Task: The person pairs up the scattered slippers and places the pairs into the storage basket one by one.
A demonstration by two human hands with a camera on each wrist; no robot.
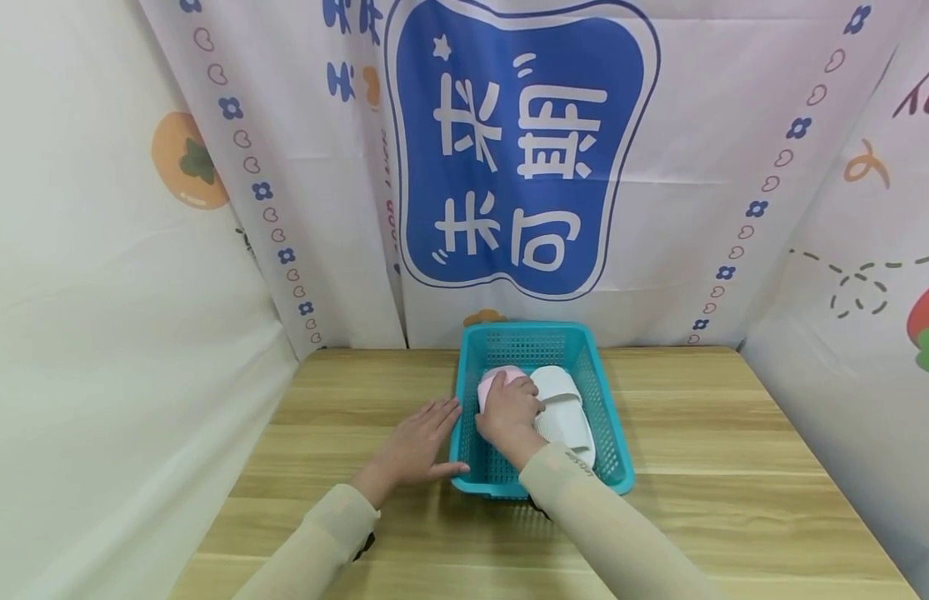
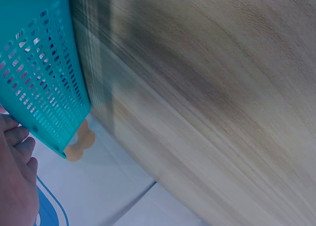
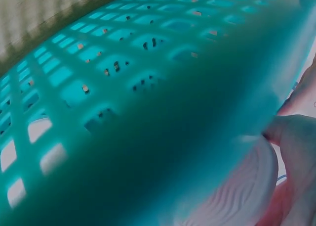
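A pink slipper (image 1: pixel 495 380) lies in the left half of a teal plastic basket (image 1: pixel 618 454), and my right hand (image 1: pixel 509 410) reaches in from the front and grips it. Its ribbed surface (image 3: pixel 242 186) shows by my thumb in the right wrist view. Beside it, to the right, rests a white slipper (image 1: pixel 565 423) with a broad strap. My left hand (image 1: pixel 419 443) touches the basket's left rim with extended fingers, the thumb at the near left corner. The hand covers much of the pink slipper.
The basket stands on a wood-grain table (image 1: pixel 704 433), close to its back edge. Behind the table hangs a printed cloth (image 1: pixel 681 100) with a blue panel, and white cloths (image 1: pixel 119 350) hang along both sides.
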